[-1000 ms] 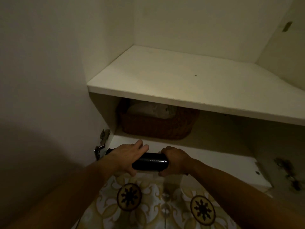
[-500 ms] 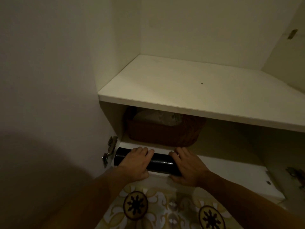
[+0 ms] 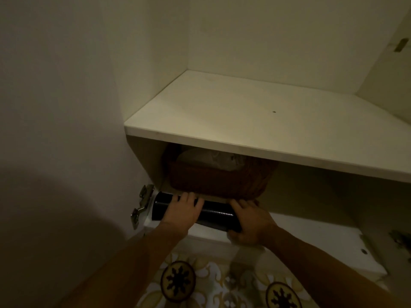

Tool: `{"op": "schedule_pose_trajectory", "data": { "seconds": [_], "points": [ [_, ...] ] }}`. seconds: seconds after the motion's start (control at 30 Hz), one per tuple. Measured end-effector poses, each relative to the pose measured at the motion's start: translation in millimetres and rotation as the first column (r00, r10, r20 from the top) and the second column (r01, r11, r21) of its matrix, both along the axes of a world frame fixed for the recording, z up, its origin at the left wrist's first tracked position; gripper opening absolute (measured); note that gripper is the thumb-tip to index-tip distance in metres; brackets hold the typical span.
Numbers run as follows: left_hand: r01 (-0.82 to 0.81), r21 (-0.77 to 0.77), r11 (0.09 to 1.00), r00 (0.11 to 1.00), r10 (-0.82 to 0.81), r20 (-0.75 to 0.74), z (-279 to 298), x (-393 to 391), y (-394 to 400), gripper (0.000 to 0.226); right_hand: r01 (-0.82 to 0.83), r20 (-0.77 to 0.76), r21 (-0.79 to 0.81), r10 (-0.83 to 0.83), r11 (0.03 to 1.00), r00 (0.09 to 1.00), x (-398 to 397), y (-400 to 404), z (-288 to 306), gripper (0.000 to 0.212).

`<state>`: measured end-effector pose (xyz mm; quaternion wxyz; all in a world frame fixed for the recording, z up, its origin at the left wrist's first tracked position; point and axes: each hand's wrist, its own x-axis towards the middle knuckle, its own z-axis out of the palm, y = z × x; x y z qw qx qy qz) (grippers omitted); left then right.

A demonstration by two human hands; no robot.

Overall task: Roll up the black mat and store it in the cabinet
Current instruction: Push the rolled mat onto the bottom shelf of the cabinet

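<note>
My left hand and right hand lie wrapped over the rolled black mat, which rests on the cabinet's bottom shelf. Just behind it, a brown wicker basket holds a pale bundle.

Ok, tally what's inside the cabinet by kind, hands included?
Rolled black mat: 1
Brown basket: 1
Shelves: 2, upper and lower
Hands on the mat: 2, left hand and right hand
Total: 6
</note>
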<state>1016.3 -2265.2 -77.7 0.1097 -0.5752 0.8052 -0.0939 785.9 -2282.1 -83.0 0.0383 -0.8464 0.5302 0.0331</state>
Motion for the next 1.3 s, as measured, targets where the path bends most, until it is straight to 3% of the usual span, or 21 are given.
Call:
{"op": "schedule_pose_trajectory", "data": {
  "seconds": [0.1,0.23,0.37,0.63,1.3],
  "points": [
    [0.002,0.003,1.000,1.000,-0.002,0.004,-2,4,0,0.074,-0.014,-0.055,-0.062,0.011,0.998,0.998,-1,3,-7,0.078],
    [-0.043,-0.006,0.999,0.999,0.043,0.027,-2,13,-7,0.089,0.017,-0.095,-0.102,-0.027,0.995,0.995,17,6,-11,0.080],
    [-0.038,-0.001,0.999,0.999,0.038,-0.014,-5,20,-11,0.094,0.067,-0.086,-0.061,-0.072,0.996,0.994,24,6,-9,0.083],
    [0.002,-0.063,0.998,0.999,-0.004,-0.033,-25,36,20,0.108,-0.014,-0.090,0.007,0.015,1.000,0.996,15,15,2,0.113],
    [0.093,-0.118,0.989,0.994,-0.086,0.066,-22,55,18,0.121,-0.004,-0.216,0.058,0.016,0.998,0.976,1,21,13,0.127]
  ]
}}
